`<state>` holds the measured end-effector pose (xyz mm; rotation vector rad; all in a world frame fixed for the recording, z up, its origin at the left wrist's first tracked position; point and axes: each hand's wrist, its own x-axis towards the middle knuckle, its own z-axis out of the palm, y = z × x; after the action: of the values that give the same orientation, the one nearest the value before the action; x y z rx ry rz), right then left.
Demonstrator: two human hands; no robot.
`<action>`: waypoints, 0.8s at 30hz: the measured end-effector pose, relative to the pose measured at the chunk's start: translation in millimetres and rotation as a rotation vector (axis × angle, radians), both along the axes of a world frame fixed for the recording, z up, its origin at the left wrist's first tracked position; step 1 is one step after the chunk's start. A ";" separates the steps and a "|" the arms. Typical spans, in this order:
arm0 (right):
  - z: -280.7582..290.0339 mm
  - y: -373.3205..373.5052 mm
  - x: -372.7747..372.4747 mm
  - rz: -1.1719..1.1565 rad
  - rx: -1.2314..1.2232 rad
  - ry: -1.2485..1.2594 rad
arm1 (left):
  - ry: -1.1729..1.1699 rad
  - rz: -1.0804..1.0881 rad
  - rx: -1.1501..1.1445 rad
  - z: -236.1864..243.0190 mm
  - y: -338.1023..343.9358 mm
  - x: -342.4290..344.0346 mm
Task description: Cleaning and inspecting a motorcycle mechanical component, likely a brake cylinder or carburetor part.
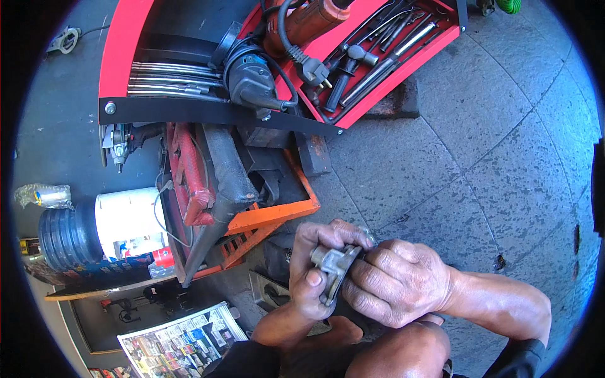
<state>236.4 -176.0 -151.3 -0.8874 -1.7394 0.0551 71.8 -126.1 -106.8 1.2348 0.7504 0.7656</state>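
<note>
Metal part (333,266) | left grip (302,257) — wrapped round it | right grip (403,280) — curled, touching

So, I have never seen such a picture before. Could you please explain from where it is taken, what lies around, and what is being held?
There is no machine here: these are a person's two bare hands. The camera is worn on the head and looks down; its very wide lens makes straight edges bend and leaves the dark round border.

The left hand grips a small grey metal part. The right hand is close against its other side, but its curled fingers hide exactly how it holds on.

Above them is an open red toolbox, with a hammer, silver rods and a corded power tool. To the right lies a grey tiled floor.
</note>
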 end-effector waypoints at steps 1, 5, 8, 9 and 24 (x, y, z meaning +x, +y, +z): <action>-0.8 0.7 1.3 0.012 -0.008 -0.016 | 0.026 0.022 -0.043 1.1 -0.9 -0.1; -3.9 3.3 5.2 0.041 -0.045 -0.005 | 0.038 0.055 -0.094 -1.0 0.8 -0.5; -3.0 -5.0 4.5 -0.031 -0.069 0.087 | -0.056 0.006 -0.083 -5.4 7.1 -3.1; -1.4 -10.3 1.8 -0.055 -0.079 0.145 | -0.103 0.000 -0.092 -7.1 9.8 -4.7; -6.6 -20.1 -21.2 -0.107 -0.118 0.201 | -0.181 -0.077 -0.082 -9.3 8.3 -7.9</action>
<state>215.2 -196.1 -158.0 -1.0241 -1.5115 0.1722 63.9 -117.8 -116.1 1.0984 0.5777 0.7652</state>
